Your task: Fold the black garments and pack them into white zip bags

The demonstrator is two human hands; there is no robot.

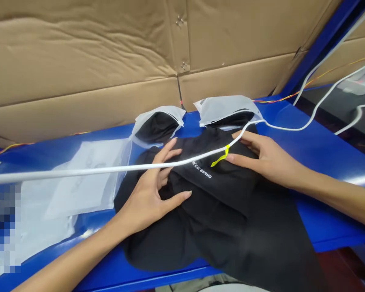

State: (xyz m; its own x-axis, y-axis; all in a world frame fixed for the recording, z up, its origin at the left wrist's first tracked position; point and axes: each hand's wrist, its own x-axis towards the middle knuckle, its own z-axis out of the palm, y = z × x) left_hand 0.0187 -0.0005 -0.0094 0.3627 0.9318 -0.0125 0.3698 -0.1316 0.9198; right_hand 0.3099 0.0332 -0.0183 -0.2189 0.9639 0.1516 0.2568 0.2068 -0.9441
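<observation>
A blue-topped workbench (331,207) ran across in front of me, backed by sheets of corrugated cardboard (79,48) fixed against the frame, with a blue steel upright (319,44) at the right. A black folded garment (240,231) lay on the bench directly under my hands, its lower part hanging past the front edge. Beyond it sat two translucent white bags (222,109), each holding something black, and they seemed to have been placed within easy reach. A flat, translucent plastic bag (79,194) lay to the left of the garment.

My left hand (149,190) was spread, its fingers apart and resting on the cloth, probably to keep the fold from sliding. My right hand (261,156) lay open on the garment's far side, its fingers loosely parted and pinching nothing, as if steadying the opposite edge. Its fingertips (231,158) came just beside a small yellow tag (220,157) near the white printed lettering (200,170) on the cloth.

A white cable (79,172) crossed the view above the garment, running in front of my left fingers and near the yellow tag, where it partly blocked my view of the cloth.
</observation>
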